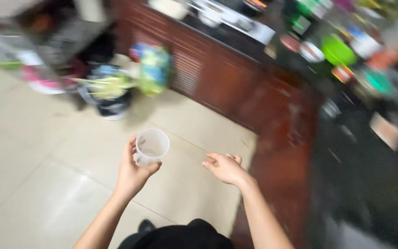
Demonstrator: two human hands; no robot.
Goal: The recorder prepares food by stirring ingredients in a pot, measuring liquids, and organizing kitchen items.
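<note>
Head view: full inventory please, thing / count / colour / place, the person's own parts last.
cup: 1, clear plastic, looks empty, held upright in the left hand over the floor
floor: 1, pale beige tiles, lower left and centre
cabinet: 1 run, dark red-brown wood with slatted doors, running from top centre down to the right
counter: 1, dark top, right side
bucket: 1, dark, stuffed with green-yellow material, on the floor by the cabinet
bowls and containers: several, green, white, red; too blurred to count; on the counter at upper right
clutter: blurred, pink and grey, upper left
left hand: 1, gripping the cup
right hand: 1, empty, fingers spread, over the floor beside the cabinet
</note>
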